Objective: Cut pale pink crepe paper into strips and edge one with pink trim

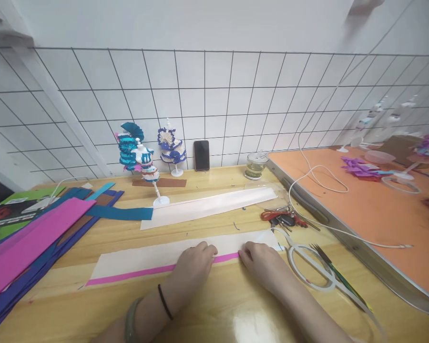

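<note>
A long strip of white crepe-like paper [136, 259] lies across the near part of the table, with a narrow pink paper strip [128, 276] along its front edge. My left hand [196, 263] rests on both, its fingers curled and closed at the pink strip. A short way to the right, my right hand [264, 262] has thumb and fingers pinched on the same pink strip. A stretch of pink shows between the two hands. Behind them lies a second white paper strip [214, 207], apart from the first.
Stacked coloured paper [39, 228] covers the left side. Two decorated miniature dress stands [146, 162], a propped phone [201, 156] and a glass cup [256, 166] stand at the back. At right lie keys [286, 218], a white looped object [331, 274], tweezers [338, 274] and a white cable [364, 242].
</note>
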Action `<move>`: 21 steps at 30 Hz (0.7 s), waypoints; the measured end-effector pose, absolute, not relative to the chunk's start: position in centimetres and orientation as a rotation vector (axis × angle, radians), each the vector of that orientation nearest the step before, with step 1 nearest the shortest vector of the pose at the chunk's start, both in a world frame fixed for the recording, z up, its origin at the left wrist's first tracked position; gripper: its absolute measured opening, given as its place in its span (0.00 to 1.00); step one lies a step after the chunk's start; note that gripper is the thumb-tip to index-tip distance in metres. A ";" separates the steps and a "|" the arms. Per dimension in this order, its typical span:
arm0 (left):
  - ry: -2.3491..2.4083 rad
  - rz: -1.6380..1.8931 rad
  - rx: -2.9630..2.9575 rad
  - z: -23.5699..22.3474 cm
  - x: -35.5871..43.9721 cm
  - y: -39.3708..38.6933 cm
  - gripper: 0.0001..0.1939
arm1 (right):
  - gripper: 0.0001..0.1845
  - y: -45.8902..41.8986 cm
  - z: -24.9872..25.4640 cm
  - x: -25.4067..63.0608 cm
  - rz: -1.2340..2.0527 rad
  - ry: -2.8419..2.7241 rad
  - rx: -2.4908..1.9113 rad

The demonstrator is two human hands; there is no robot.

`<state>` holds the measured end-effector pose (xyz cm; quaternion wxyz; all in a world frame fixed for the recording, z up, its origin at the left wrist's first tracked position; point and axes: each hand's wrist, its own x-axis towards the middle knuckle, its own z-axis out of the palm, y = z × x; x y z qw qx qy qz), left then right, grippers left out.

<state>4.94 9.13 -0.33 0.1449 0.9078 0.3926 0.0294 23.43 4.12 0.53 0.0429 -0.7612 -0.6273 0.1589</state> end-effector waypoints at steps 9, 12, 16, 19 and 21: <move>0.981 -0.064 3.085 -0.1 6.7 7.5 0.08 | 0.17 4.2 0.4 23.5 0.469 -1.936 -2.328; 0.904 0.091 3.158 -0.9 8.2 7.0 0.08 | 0.16 4.2 0.4 23.6 0.498 -1.917 -2.334; 0.888 0.162 3.212 -1.5 9.7 6.6 0.11 | 0.18 4.2 1.4 24.5 0.578 -1.804 -2.316; 0.871 0.094 3.247 -1.4 10.0 6.5 0.11 | 0.19 4.4 2.0 25.8 0.578 -1.601 -2.323; 0.859 0.076 3.252 -1.4 10.0 6.5 0.10 | 0.16 4.6 2.0 26.5 0.590 -1.515 -2.288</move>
